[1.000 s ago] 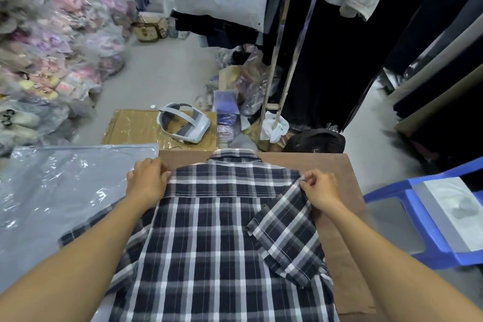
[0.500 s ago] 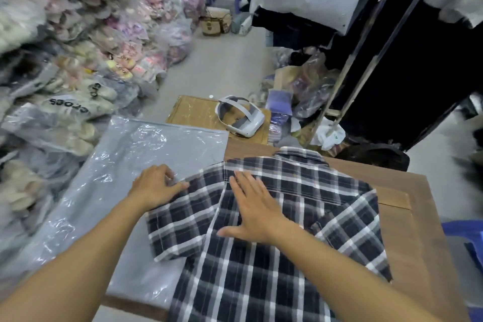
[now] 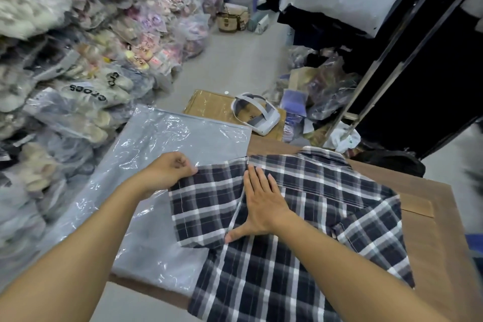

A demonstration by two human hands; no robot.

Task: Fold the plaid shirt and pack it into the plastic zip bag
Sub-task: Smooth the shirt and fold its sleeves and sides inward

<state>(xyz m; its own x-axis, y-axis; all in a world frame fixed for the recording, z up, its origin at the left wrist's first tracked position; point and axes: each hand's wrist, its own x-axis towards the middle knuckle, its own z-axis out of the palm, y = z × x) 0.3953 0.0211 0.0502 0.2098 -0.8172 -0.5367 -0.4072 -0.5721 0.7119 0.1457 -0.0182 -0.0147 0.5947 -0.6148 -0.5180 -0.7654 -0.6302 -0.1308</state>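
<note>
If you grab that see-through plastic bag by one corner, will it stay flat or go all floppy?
Probably floppy: the plastic zip bag is thin and already wrinkled. It looks shiny, so it may slide on the table. It likely weighs very little.

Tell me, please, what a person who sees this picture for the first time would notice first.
First, the dark blue and white plaid cotton shirt lying back up on the brown wooden table, with the right hand pressed flat near its left shoulder. The left hand pinches the left sleeve, which lies over the clear plastic zip bag. Behind, a white headset rests on a cardboard box.
</note>
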